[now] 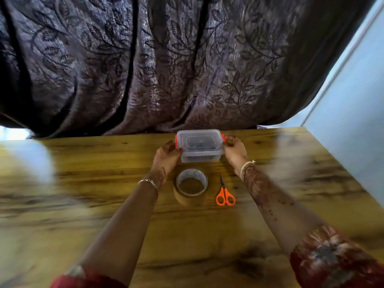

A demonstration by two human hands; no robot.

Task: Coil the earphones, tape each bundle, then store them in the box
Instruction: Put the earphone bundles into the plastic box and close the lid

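Observation:
A clear plastic box with orange side clips stands at the far middle of the wooden table, its lid on. Dark shapes show dimly through the lid; I cannot tell what they are. My left hand grips the box's left end at the clip. My right hand grips the right end at the other clip. A roll of brown tape lies flat just in front of the box. Orange-handled scissors lie to the right of the roll, blades pointing away from me.
A dark leaf-patterned curtain hangs right behind the table's far edge. A pale blue wall runs along the right side. The picture is blurred at the sides.

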